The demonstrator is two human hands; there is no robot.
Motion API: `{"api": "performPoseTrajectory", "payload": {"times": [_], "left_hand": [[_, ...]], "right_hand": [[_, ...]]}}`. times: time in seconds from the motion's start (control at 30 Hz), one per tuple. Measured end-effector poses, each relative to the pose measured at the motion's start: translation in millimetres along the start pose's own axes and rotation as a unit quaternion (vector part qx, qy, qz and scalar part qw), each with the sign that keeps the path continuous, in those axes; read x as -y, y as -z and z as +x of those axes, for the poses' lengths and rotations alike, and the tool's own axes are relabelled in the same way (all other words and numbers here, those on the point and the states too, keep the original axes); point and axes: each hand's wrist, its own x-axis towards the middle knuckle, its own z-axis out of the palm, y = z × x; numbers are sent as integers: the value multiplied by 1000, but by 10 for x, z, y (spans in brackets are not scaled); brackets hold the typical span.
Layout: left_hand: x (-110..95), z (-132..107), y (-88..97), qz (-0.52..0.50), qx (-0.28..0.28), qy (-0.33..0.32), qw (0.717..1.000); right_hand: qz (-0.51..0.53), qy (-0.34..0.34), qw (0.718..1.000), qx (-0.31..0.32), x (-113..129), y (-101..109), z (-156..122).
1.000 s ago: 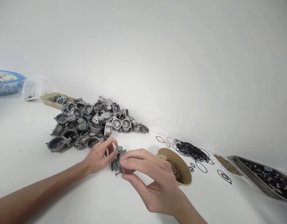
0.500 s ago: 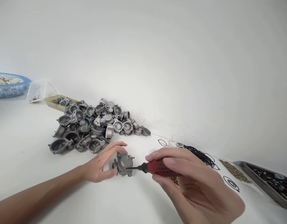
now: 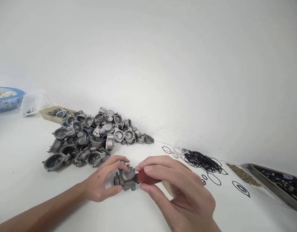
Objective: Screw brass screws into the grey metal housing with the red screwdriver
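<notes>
A grey metal carburetor (image 3: 125, 176) rests on the white table, its domed side showing. My left hand (image 3: 102, 181) grips it from the left, thumb at the near side and fingers over the far side. A screwdriver with a red handle (image 3: 148, 178) points left at the carburetor. My right hand (image 3: 179, 190) is closed around that handle, thumb below and fingers above. The front of the handle is close against the carburetor's right side. The screwdriver's tip is hidden.
A heap of grey carburetor castings (image 3: 90, 133) lies behind my left hand. Black rubber rings (image 3: 201, 161), brass-coloured small parts (image 3: 243, 175) and a dark metal tray (image 3: 271, 185) are at right. A yellowish tray (image 3: 50, 114), clear box (image 3: 33, 101) and blue basket (image 3: 8, 101) stand at left.
My right hand has moved left with the screwdriver, bringing its handle up to the carburetor; the shaft that showed before is now hidden. The view has shifted slightly.
</notes>
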Motion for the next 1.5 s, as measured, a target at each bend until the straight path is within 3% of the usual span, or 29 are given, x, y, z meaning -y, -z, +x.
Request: {"api": "performPoseTrajectory", "payload": {"times": [0.97,1.5], "left_hand": [[77,-34,-84,23,-19,24,999],[87,-64,-55,55,-20,-4,998]], "right_hand": [[-15,6,1000,-21,55,-33,54],[3,-5,1000,-26,83,-41,70]]}}
